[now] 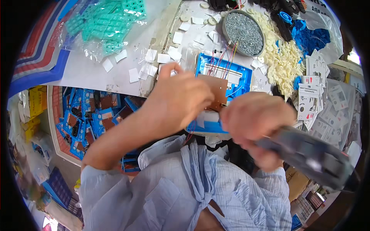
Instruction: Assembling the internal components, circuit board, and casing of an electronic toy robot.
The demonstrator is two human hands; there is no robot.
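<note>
In my right hand [258, 123] is a dark grey power screwdriver [308, 152], blurred, its body slanting to the lower right. The closed fist points its front end at a brown circuit board [216, 86]. The board lies tilted over an open blue plastic casing [243, 82] with thin red, purple and yellow wires running up from it. My left hand [185, 98] is bent over the board's left side, thumb and fingertips drawn together at its lower part. Whatever is between those fingertips is hidden.
A round bowl of small metal screws [244, 32] stands behind the casing. Cream plastic discs [283, 63] are heaped to its right, beside printed white panels [310, 88]. White squares [163, 58] lie scattered left. Bagged green pads [110, 23] sit far left, above a tub of blue casings [83, 119].
</note>
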